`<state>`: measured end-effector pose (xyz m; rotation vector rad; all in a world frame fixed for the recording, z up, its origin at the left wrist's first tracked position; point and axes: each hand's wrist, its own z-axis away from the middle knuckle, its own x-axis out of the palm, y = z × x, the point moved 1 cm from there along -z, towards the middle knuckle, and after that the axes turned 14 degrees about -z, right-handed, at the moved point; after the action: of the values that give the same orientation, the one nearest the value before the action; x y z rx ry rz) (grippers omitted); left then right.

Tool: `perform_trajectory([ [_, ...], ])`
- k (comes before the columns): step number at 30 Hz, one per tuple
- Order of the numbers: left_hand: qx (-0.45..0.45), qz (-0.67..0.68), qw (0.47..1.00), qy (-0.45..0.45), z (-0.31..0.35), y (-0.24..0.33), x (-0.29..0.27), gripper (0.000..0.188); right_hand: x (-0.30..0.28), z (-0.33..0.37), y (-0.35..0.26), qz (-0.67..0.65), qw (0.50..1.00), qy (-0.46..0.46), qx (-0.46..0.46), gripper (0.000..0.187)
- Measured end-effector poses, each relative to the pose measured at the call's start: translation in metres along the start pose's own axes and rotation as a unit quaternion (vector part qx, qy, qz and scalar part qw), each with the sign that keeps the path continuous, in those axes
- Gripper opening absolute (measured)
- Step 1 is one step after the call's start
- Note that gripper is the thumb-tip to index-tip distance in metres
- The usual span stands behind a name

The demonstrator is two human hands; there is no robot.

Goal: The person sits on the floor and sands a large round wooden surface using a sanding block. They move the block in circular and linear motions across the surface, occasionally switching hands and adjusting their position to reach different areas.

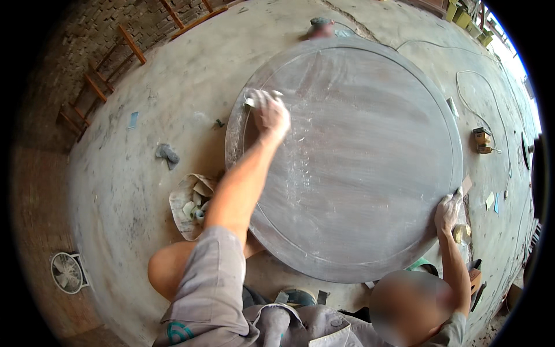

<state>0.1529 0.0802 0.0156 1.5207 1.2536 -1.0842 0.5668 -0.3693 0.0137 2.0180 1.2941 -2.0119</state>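
A round, dusty grey disc (pixel 358 156) lay under the left hand (pixel 269 113), which gripped a pale pad (pixel 250 103). The right hand (pixel 448 214) touched the rim, grip unclear.

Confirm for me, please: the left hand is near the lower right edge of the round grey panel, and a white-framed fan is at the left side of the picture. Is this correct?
Not quite: the head view shows the left hand near the upper left edge of the round grey panel. The white-framed fan is placed correctly.
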Motion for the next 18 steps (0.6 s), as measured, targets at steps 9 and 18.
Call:
perform_trajectory([
  [9, 0.043, 0.038, 0.996, -0.074, -0.003, -0.016, -0.020, 0.053, -0.014, -0.007, 0.007, 0.009, 1.000, 0.024, 0.009, 0.055],
  [18, 0.355, 0.053, 0.933, -0.032, 0.048, 0.068, -0.021, 0.046, -0.013, -0.012, 0.010, 0.016, 1.000, 0.020, -0.006, 0.055],
])
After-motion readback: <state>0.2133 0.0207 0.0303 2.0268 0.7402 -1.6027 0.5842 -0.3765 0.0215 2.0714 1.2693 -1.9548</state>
